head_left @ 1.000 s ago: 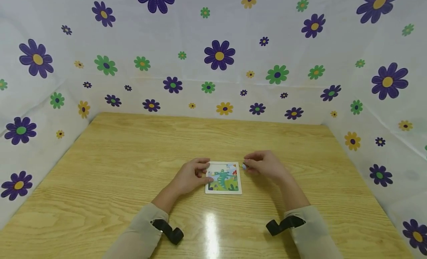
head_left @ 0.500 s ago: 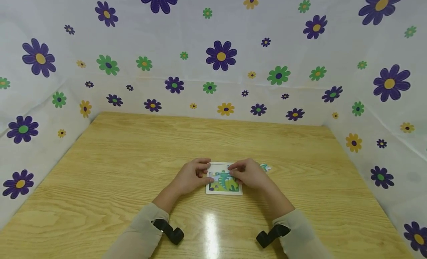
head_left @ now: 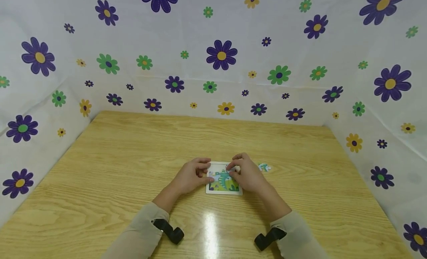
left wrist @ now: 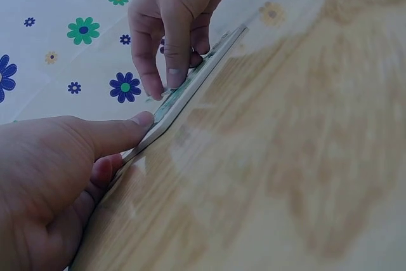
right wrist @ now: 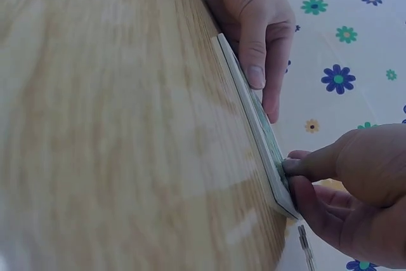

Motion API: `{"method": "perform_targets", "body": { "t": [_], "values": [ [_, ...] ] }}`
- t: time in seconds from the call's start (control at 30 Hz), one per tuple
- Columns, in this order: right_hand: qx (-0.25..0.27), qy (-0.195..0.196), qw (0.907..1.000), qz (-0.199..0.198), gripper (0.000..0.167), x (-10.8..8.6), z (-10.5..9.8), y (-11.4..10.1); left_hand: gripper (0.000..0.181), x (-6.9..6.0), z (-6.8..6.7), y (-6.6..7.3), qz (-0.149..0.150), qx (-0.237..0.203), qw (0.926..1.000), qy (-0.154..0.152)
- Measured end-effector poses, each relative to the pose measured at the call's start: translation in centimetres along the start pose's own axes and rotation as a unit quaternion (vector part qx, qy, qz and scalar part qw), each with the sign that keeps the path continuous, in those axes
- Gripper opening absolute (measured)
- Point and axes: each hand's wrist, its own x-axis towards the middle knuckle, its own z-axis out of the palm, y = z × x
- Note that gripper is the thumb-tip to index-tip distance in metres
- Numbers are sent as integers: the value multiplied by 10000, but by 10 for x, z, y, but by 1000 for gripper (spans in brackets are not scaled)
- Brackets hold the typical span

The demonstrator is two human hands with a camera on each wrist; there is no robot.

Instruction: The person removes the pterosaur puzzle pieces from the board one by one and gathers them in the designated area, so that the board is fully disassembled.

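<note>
Pinching puzzle by left edge: left grip. Right grip over far right corner, cannot tell if pinching. Loose piece just right of right grip.

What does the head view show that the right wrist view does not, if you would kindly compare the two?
Only the head view: the sleeves, the black wrist-worn devices, and the dinosaur picture seen from above, with a loose piece face up beside the right hand.

Only the right wrist view: a low, nearly edge-on look along the puzzle frame.

Both: that frame, the right hand's fingertips at the puzzle, the left hand at the frame, the wood-grain table and the flowered cloth.
</note>
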Motion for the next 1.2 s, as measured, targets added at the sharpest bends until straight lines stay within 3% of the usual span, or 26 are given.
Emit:
{"method": "perform_targets", "body": {
  "t": [0.1, 0.3, 0.47, 0.57, 0.73, 1.2],
  "values": [
    [97, 109, 9998, 168, 9, 1, 0, -2, 58, 1, 0, -1, -2, -18, 10000, 15],
    [280, 218, 9981, 512, 29, 2, -6, -1, 58, 2, 1, -3, -16, -47, 10000, 20],
    [444, 27, 9981, 434, 21, 1, -15, 8, 60, 1, 1, -3, -88, -46, 9999, 36],
    [1100, -203, 9924, 518, 18, 1, -23, 16, 61, 1, 0, -3, -109, -36, 9999, 33],
    [2077, -475, 9749, 653, 21, -2, -44, 30, 60, 1, -1, 0, 5, -8, 10000, 22],
    [2246, -338, 9678, 1084, 29, -12, -82, 72, 61, 1, 1, -2, 153, -10, 9999, 20]
  ]
}}
